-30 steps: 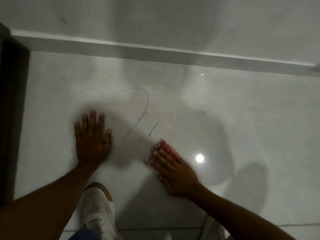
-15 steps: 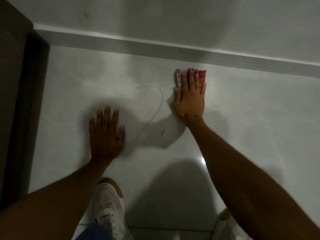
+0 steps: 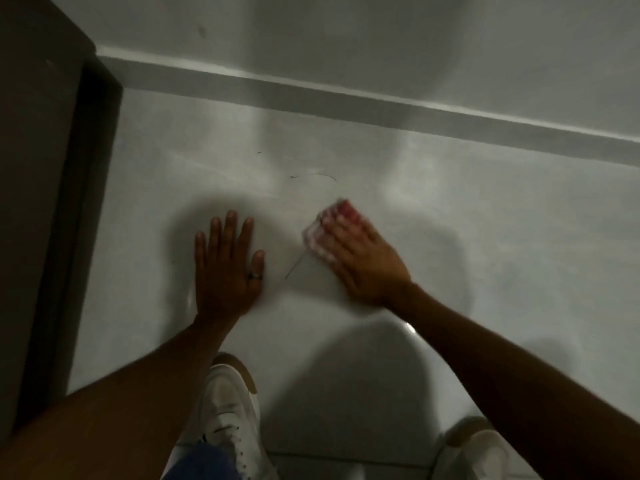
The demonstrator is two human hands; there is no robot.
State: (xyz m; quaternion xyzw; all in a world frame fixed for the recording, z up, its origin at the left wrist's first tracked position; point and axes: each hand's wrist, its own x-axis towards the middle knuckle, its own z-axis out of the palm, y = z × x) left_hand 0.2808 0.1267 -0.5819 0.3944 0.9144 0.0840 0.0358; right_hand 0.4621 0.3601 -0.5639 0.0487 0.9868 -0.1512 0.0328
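In the head view I count two hands, one cloth and two shoes. The left hand (image 3: 225, 271) lies flat on the glossy pale floor (image 3: 485, 237), its grip wide and fingers straight, wearing one ring (image 3: 255, 276). To its right, the blurred right hand (image 3: 363, 261) presses a small red-and-white checked cloth (image 3: 327, 230) to the floor, its grip also wide. There are two thin pen marks: a curved line (image 3: 323, 175) beyond the cloth and a straight line (image 3: 294, 270) between the hands. Nearest me are a white left shoe (image 3: 228, 410) and a white right shoe (image 3: 478, 452).
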